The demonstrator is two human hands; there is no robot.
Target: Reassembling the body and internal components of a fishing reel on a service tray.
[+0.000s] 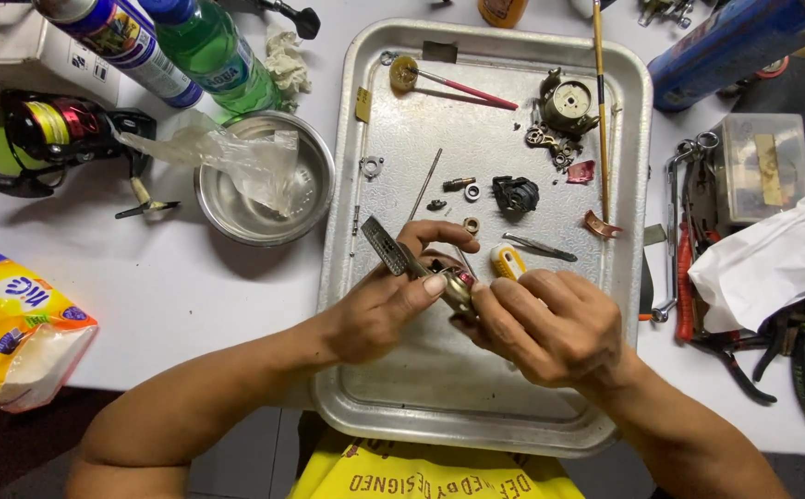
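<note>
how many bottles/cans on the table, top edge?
4 at least partly in view. A white spray can and a green bottle lie top left, an orange bottle is cut off at top centre, and a blue can lies top right. More may sit out of frame.

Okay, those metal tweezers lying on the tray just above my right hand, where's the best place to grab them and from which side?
Pinch the tweezers near the middle of their length, coming straight down from above. They lie flat on the tray, with their pointed end toward the right, and bare metal lies above them. The yellow part and your right hand crowd their lower left.
</note>
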